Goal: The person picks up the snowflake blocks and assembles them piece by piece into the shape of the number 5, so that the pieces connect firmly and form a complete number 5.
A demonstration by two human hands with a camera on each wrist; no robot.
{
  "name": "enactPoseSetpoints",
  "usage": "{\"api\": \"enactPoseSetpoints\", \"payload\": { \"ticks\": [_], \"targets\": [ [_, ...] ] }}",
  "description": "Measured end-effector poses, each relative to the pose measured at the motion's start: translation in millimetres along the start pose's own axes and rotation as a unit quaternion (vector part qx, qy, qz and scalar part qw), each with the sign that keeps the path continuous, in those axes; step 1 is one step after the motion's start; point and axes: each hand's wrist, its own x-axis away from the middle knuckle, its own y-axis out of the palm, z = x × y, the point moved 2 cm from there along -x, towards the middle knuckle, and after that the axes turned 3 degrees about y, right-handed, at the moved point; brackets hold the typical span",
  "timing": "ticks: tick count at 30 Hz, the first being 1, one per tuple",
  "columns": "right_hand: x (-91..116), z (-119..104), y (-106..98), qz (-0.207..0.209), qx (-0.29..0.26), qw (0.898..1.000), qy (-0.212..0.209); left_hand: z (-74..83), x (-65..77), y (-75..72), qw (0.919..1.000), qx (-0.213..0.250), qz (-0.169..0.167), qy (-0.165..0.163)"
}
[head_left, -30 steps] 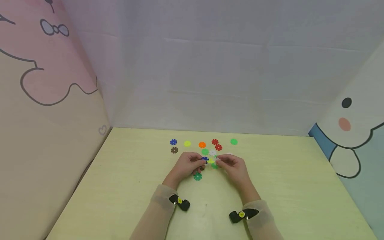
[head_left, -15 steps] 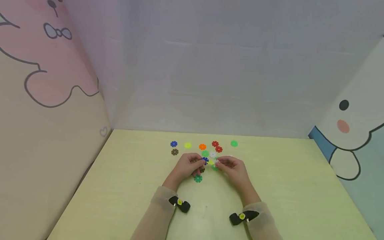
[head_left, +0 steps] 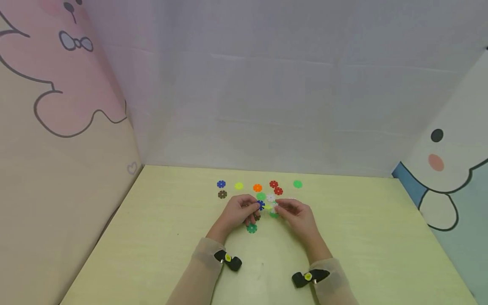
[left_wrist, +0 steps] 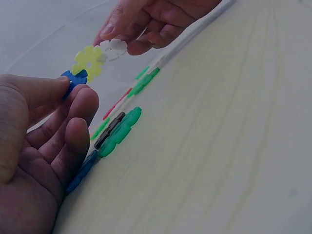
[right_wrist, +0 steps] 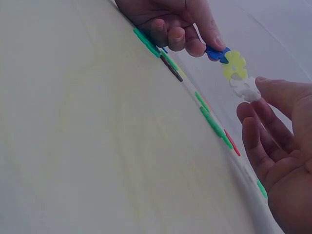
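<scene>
In the head view my left hand [head_left: 239, 210] pinches a blue notched snowflake disc [left_wrist: 74, 84] between thumb and forefinger. Opposite it, my right hand [head_left: 299, 217] pinches a white snowflake disc [right_wrist: 245, 89] by its edge. Between them a yellow snowflake disc [left_wrist: 88, 63] is joined to the blue one and meets the white one; whether its slots with the white are fully locked I cannot tell. The three are held above the table. Under and beside my left hand lie a dark green disc [head_left: 252, 228] and a partly hidden brown disc [head_left: 257, 217].
Several loose discs lie farther back on the pale table [head_left: 171, 262]: blue [head_left: 221, 184], brown [head_left: 223, 194], yellow [head_left: 239, 186], orange [head_left: 257, 187], red [head_left: 273, 184] and green [head_left: 298, 184]. A light green disc [head_left: 261, 196] and another white disc [head_left: 270, 198] lie just beyond the hands.
The head view has tilted slightly, so the scene sits a little lower. Both hands keep their pinch on the joined discs and have hardly moved.
</scene>
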Motion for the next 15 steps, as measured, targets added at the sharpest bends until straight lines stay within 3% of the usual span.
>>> {"api": "enactPoseSetpoints", "payload": {
  "ticks": [7,15],
  "targets": [
    [-2.3,-2.2,-21.9,0.032,0.071,0.997,-0.005,1.2,1.0,-3.1,0.9994,0.015,0.03,0.007],
    [-3.8,0.3,-48.7,0.05,0.165,0.985,0.022,-0.2,-1.1,-8.5,0.9959,-0.002,0.089,-0.014]
  ]
}}
